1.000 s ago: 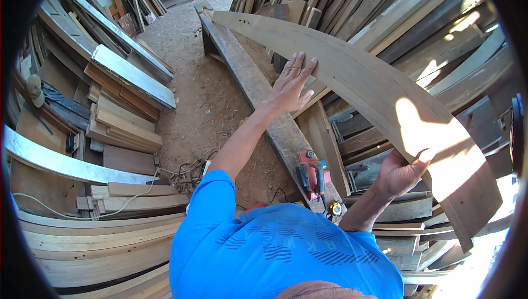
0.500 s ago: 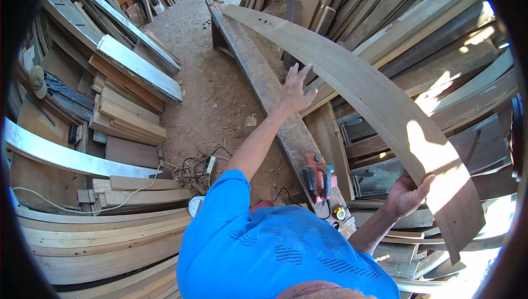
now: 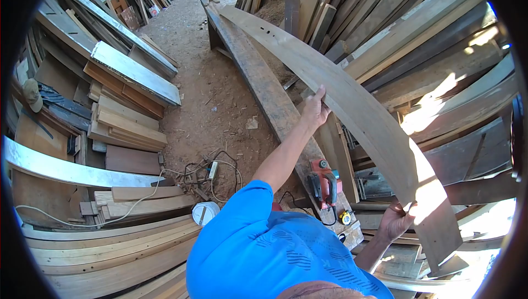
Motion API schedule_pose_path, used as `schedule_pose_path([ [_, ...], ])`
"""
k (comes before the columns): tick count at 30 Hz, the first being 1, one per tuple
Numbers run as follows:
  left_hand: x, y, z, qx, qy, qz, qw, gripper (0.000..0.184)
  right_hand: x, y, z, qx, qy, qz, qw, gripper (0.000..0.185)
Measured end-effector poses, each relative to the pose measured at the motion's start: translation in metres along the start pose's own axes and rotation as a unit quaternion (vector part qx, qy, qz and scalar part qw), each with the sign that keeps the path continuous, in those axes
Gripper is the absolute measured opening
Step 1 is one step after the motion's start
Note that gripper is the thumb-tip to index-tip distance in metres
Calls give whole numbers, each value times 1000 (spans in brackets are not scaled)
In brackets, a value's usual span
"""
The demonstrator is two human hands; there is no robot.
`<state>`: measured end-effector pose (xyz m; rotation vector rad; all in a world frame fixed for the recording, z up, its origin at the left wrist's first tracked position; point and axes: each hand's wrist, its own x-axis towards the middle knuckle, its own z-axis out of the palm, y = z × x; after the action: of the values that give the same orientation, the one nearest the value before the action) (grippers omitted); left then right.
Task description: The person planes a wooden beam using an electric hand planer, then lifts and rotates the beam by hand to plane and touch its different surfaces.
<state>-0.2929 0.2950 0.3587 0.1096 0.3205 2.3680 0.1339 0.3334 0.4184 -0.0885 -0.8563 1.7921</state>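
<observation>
A long wooden plank (image 3: 357,104) slants across the right side of the head view, its far tip by the far end of the workbench (image 3: 256,76). My left hand (image 3: 315,111) grips the plank's near edge around its middle, thumb on top and fingers hidden below. Lower down, my right hand (image 3: 395,222) is closed on the same edge close to the near end. A red electric planer (image 3: 323,183) rests on the near part of the bench, with a yellow tape measure (image 3: 346,218) beside it.
Boards (image 3: 330,2) lean in a dense stack behind the plank. Stacked planks (image 3: 129,123) line the left side. A power strip (image 3: 213,170) with tangled cords lies on the dirt floor near a white round container (image 3: 205,213).
My left hand, open above the bench before, has moved down and right and taken hold of the plank's edge. The plank's near end and my right hand have shifted left and slightly downward.
</observation>
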Motion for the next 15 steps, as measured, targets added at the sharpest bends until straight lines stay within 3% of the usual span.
schedule_pose_path([
  [2,-2,-4,-8,5,9,-1,1000,42,-5,6,10,-53,124,-22,991,30],
  [5,-3,-6,-13,-4,12,-13,1000,41,-4,15,19,-47,190,-69,978,30],
  [8,-4,-4,-4,-62,-1,-17,998,39,-1,-1,2,-21,33,-33,999,24],
  [11,-9,0,24,-125,-15,-13,992,41,10,-14,-12,-13,-14,-58,998,21],
  [13,-14,10,54,-151,-34,-21,988,48,26,-29,-11,-37,-37,-92,994,29],
  [15,-7,37,76,-135,26,-6,991,61,36,-38,1,-60,-43,-128,989,37],
])
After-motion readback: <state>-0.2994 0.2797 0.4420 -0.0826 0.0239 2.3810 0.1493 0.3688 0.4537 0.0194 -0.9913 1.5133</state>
